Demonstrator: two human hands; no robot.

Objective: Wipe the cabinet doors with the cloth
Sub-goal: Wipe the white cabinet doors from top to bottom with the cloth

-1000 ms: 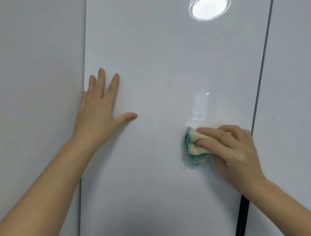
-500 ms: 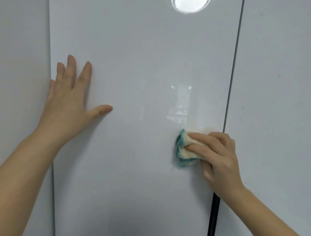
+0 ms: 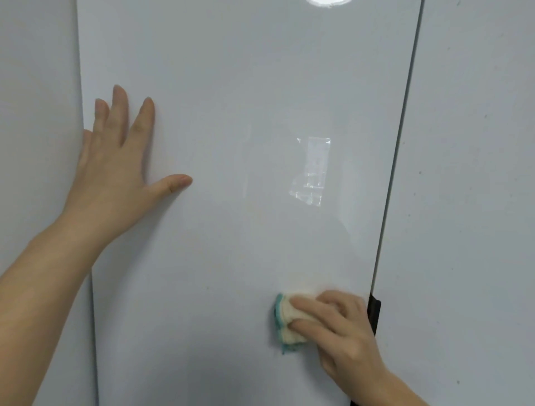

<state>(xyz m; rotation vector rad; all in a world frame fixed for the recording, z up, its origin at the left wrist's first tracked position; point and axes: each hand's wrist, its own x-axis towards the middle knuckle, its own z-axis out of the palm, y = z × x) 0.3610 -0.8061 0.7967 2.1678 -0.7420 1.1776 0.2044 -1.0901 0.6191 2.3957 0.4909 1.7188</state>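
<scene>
- Across the middle of the view stands a glossy white cabinet door (image 3: 231, 72), upright, with a thin dark gap down its right edge.
- The left hand (image 3: 115, 179) lies flat on the door near its left edge. Its fingers are straight and point up, the thumb is spread out to the right, and it holds nothing.
- The right hand (image 3: 344, 333) is low on the door, near the right edge. Its fingers curl round a bunched cloth (image 3: 285, 316) and press it to the surface.
- The cloth is cream with a teal border, and its free end shows left of the fingertips, touching the door.
- 1 patch of clear tape (image 3: 312, 171) sticks to the door above the cloth, well apart from it and about level with the left thumb.
- A black strip (image 3: 374, 316) — handle or hinge, I cannot tell — sits at the door's right edge, just beside the right hand.
- A matt grey right panel (image 3: 477, 203) stands beyond the gap, and a left panel (image 3: 37, 116) flanks the other side.
- A bright light reflection (image 3: 327, 2) shows at the door's top.
</scene>
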